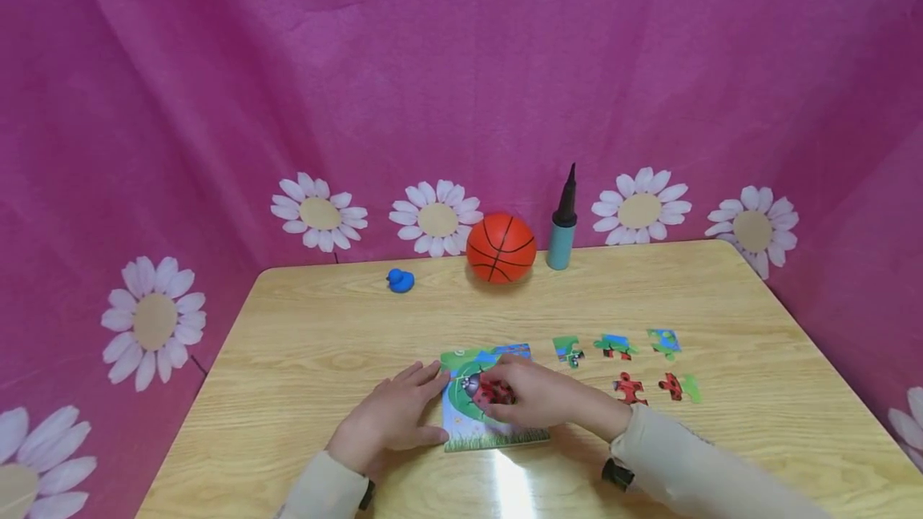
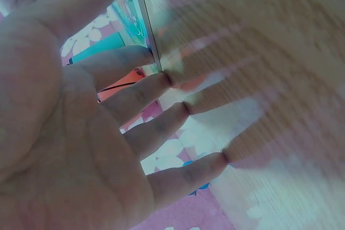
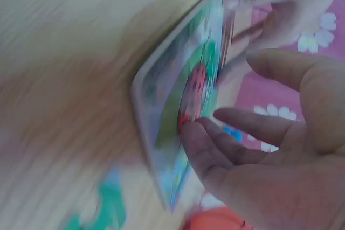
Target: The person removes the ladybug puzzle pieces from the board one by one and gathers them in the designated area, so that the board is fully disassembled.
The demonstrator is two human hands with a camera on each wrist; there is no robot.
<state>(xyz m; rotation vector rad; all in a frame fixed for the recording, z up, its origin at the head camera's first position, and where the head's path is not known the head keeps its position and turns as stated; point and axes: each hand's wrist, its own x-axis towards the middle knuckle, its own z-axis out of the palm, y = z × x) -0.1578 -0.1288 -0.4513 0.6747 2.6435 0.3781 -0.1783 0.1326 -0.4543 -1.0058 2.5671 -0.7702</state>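
Puzzle board (image 1: 479, 423) lies flat near the table's (image 1: 303, 343) front edge, middle. Left hand (image 1: 392, 419) rests flat on the table, fingers straight, fingertips (image 2: 161, 60) touching the board's left edge, gripping nothing. Right hand (image 1: 534, 395) sits on the board, fingers pressing a red ladybug piece (image 1: 493, 392) into the board's picture; a true pinch can't be told. Five loose pieces (image 1: 623, 363) lie right of the board. Basketball (image 1: 501, 247), pump (image 1: 562, 223), blue duck (image 1: 400, 280) along the back edge.

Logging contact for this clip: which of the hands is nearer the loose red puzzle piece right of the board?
Right. The right hand rests on the puzzle board, left of the red piece; the left hand lies at the board's far edge.
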